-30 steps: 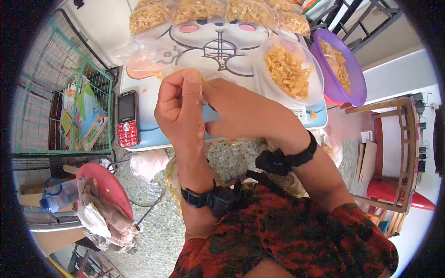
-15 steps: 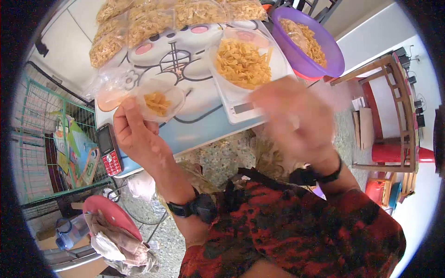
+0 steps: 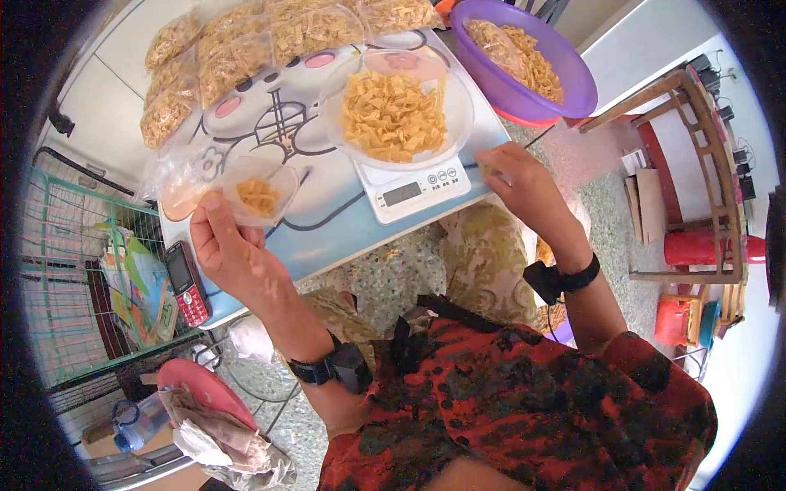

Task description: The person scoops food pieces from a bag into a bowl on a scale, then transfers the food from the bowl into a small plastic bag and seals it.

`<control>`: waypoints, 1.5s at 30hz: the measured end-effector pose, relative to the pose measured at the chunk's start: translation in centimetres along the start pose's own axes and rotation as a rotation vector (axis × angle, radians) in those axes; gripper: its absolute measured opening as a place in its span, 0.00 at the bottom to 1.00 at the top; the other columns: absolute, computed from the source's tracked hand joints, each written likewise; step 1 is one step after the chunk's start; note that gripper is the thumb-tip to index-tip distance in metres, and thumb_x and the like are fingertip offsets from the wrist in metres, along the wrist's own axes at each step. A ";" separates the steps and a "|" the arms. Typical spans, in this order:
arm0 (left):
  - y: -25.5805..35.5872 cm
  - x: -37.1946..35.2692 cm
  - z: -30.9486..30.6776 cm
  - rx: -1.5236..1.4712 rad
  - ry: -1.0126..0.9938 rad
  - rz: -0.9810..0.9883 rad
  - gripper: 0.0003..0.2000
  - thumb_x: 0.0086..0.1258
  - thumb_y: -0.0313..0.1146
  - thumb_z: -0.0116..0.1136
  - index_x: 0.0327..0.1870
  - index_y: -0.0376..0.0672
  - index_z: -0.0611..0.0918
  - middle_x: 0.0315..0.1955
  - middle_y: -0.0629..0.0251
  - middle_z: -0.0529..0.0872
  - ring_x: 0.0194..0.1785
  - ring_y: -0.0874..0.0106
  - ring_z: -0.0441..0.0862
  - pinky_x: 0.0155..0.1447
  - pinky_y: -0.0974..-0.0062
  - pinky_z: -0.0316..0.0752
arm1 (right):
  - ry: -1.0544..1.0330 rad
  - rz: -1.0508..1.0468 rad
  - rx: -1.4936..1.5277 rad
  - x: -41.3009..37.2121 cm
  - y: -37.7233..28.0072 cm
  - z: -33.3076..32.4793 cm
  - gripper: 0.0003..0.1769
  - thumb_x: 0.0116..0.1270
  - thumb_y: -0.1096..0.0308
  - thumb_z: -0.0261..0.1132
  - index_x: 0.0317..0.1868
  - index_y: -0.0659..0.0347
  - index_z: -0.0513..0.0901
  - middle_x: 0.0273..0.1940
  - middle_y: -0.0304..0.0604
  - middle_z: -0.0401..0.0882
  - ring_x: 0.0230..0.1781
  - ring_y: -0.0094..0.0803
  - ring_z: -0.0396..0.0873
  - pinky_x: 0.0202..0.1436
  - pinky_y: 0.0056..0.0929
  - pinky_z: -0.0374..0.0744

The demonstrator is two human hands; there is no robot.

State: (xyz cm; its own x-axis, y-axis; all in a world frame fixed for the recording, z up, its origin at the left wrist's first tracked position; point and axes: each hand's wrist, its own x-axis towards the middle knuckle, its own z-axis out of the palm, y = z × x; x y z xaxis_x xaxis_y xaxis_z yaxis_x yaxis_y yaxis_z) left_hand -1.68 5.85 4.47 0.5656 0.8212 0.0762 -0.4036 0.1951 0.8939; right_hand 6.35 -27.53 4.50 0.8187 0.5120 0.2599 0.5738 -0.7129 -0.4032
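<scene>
Head cam: left hand [image 3: 237, 254] pinching a small translucent plastic bowl [image 3: 283, 183] by its near rim. Right hand [image 3: 524, 186]'s curled, can't tell on what.

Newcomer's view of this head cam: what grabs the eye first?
Probably the purple basin, bright beside the table's far right corner. Next, the clear bowl of yellow flakes on the white scale, ahead and left of the right hand, then the filled bags along the table's far side.
</scene>
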 end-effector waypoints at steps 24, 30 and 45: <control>0.0 0.0 1.0 -0.023 0.030 -0.053 0.07 0.72 0.35 0.59 0.43 0.42 0.81 0.26 0.78 0.77 0.22 0.88 0.63 0.22 0.88 0.54 | -0.143 -0.202 0.188 11.1 -7.0 -4.2 0.15 0.66 0.69 0.65 0.53 0.59 0.79 0.49 0.36 0.79 0.46 0.23 0.78 0.44 0.21 0.76; 0.1 0.1 1.4 -0.058 0.041 -0.052 0.09 0.72 0.37 0.60 0.40 0.41 0.79 0.26 0.74 0.79 0.21 0.91 0.63 0.21 0.89 0.51 | -0.196 -0.484 -0.035 14.7 -7.2 -2.1 0.26 0.63 0.62 0.67 0.62 0.56 0.75 0.62 0.47 0.73 0.59 0.40 0.74 0.57 0.33 0.75; -0.2 0.3 1.1 -0.051 0.032 -0.059 0.09 0.71 0.37 0.61 0.41 0.41 0.80 0.25 0.76 0.77 0.19 0.90 0.60 0.20 0.88 0.49 | -0.187 -0.482 0.006 16.3 -7.2 0.9 0.15 0.53 0.64 0.67 0.39 0.62 0.78 0.36 0.50 0.78 0.38 0.47 0.79 0.44 0.41 0.78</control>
State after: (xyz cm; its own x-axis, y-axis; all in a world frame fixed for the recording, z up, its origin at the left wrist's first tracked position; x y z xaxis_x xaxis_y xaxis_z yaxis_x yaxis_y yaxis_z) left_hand -0.62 5.47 4.76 0.5664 0.8241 0.0088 -0.4070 0.2704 0.8725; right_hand 15.59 -13.63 10.89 0.4436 0.8587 0.2565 0.8841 -0.3725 -0.2820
